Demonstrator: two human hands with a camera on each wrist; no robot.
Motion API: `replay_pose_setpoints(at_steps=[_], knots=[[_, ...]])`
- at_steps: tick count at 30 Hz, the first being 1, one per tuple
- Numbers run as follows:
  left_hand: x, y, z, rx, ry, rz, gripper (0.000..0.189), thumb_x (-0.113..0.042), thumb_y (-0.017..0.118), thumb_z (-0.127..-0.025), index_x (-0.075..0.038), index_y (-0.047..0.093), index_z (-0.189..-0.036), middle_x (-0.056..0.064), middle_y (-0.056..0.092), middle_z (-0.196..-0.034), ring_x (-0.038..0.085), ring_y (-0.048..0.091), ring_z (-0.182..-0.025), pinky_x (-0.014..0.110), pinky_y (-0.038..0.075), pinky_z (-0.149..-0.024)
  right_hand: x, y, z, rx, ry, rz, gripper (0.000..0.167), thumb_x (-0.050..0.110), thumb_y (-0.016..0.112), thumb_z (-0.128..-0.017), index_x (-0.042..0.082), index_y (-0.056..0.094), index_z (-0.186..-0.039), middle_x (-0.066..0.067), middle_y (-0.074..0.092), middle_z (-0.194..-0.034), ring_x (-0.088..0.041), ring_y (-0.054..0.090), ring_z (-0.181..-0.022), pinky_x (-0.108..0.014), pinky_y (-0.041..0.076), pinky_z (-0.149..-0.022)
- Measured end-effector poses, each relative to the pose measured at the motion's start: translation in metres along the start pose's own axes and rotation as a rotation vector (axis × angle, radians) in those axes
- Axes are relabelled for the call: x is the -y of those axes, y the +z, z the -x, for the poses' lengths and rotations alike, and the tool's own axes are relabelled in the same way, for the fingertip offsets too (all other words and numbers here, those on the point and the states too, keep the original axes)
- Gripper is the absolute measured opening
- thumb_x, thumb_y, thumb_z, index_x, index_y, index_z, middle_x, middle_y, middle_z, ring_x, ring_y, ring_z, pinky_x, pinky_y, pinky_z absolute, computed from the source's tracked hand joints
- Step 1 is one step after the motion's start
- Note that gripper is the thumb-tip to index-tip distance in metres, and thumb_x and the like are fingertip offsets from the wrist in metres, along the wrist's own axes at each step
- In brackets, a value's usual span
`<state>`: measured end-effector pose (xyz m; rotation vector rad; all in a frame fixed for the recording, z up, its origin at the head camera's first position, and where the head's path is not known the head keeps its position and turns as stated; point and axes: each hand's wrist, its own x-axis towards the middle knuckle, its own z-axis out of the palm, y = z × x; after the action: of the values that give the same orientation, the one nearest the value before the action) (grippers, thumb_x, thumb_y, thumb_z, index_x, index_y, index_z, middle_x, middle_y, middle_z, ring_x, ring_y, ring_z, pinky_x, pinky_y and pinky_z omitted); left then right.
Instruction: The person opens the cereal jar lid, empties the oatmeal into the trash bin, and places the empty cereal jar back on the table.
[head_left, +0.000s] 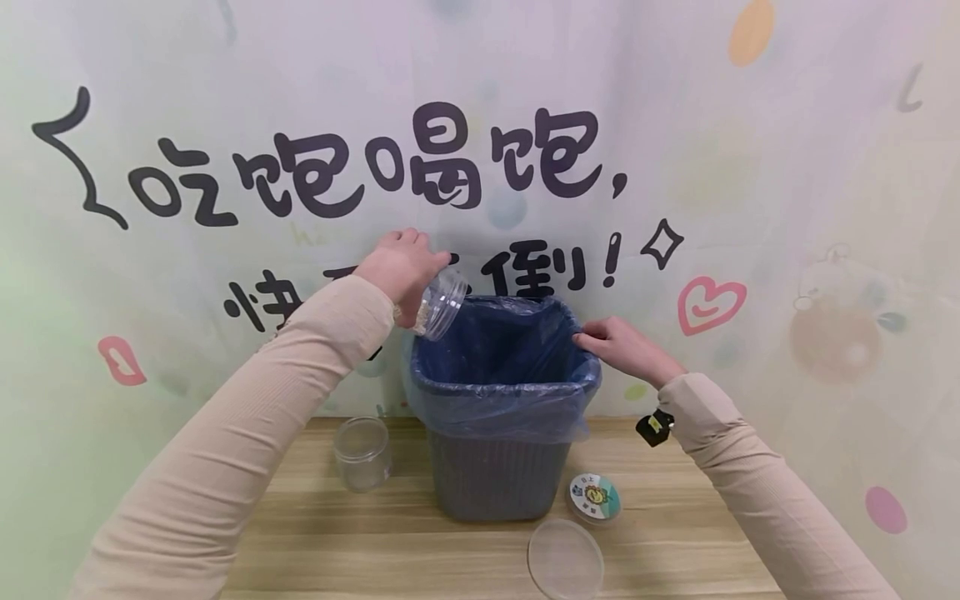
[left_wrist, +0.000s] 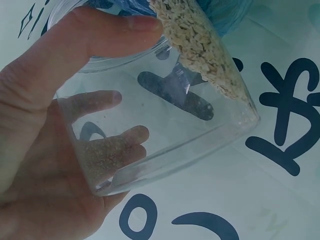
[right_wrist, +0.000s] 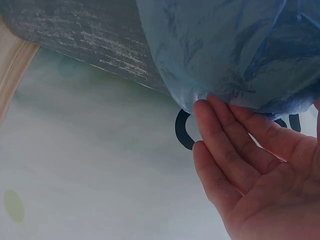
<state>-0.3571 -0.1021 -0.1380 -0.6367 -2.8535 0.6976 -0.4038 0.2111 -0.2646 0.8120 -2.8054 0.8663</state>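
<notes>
My left hand (head_left: 403, 268) grips a clear plastic jar (head_left: 448, 302) by its side, tipped mouth-down at the left rim of the bin. Oat flakes (left_wrist: 200, 47) lie along the jar's lower wall toward the mouth, as the left wrist view shows. The trash bin (head_left: 498, 487) is grey and stands upright, lined with a blue plastic bag (head_left: 502, 417) folded over its rim. At the bin's right rim my right hand (head_left: 630, 348) holds the edge, thumb on top and fingers (right_wrist: 225, 135) against the bag outside.
A second clear jar (head_left: 363, 467) stands uncapped left of the bin on the wooden table (head_left: 337, 542). To the right are a lid with a printed label (head_left: 595, 497) and a clear round lid (head_left: 566, 560). A cloth backdrop (head_left: 787, 208) hangs close behind the bin.
</notes>
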Motion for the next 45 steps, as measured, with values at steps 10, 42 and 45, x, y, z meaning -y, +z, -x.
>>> replay_pose_setpoints(at_steps=[10, 42, 45], knots=[[-0.0031, -0.0009, -0.0002, 0.005, -0.005, -0.019, 0.093, -0.019, 0.085, -0.060, -0.007, 0.040, -0.140, 0.024, 0.046, -0.129, 0.039, 0.040, -0.121, 0.049, 0.032, -0.106, 0.0010, 0.0011, 0.0009, -0.007, -0.012, -0.003, 0.024, 0.015, 0.052, -0.098, -0.003, 0.067, -0.092, -0.003, 0.059, -0.076, -0.020, 0.052, -0.069, -0.033, 0.042, -0.064], [-0.0053, -0.0031, -0.0026, 0.020, -0.007, -0.040, 0.089, -0.018, 0.083, -0.065, -0.006, 0.039, -0.142, 0.025, 0.044, -0.132, 0.039, 0.039, -0.122, 0.048, 0.032, -0.106, 0.0002, 0.0004, -0.0005, -0.021, -0.020, -0.006, 0.026, 0.017, 0.052, -0.098, -0.002, 0.068, -0.091, -0.002, 0.060, -0.076, -0.018, 0.053, -0.069, -0.033, 0.043, -0.064], [-0.0052, -0.0031, -0.0034, 0.022, -0.007, -0.038, 0.089, -0.018, 0.083, -0.065, -0.006, 0.039, -0.142, 0.025, 0.044, -0.132, 0.039, 0.039, -0.122, 0.048, 0.032, -0.106, 0.0000, 0.0003, -0.0006, -0.021, -0.021, -0.008, 0.026, 0.017, 0.052, -0.098, -0.002, 0.068, -0.091, -0.002, 0.061, -0.076, -0.019, 0.053, -0.070, -0.033, 0.044, -0.065]])
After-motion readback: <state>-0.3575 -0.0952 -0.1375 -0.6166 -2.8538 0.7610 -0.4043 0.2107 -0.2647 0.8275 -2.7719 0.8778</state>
